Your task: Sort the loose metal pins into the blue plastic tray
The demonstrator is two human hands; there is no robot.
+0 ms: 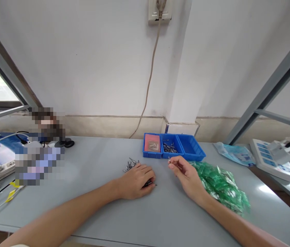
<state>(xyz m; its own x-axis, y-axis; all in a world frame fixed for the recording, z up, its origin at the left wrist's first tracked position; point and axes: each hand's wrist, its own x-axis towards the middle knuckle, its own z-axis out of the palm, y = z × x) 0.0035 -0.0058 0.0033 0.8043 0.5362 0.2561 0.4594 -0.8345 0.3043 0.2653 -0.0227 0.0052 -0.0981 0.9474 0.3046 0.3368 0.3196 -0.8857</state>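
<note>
Beside and partly under my left hand [137,181] lies a pile of small shiny metal pins [130,165]. The fingers of that hand curl down towards the table over more dark metal pins [147,183], one thin tip poking out past the fingertips. Thumb and forefinger of my right hand [183,173] pinch a small metal pin [169,160], just in front of the blue divided tray [152,155]. In the tray, the left compartment holds a red sheet with a clear packet, the middle one holds loose metal pins [170,148], and the right one shows a bare bottom.
Crumpled green plastic bags [222,187] lie right of my right forearm. Farther right are a light blue packet [234,153] and a white power strip [273,161]. Cables and another strip [8,167] fill the left side, near a blurred patch. A cord [151,68] hangs down the wall.
</note>
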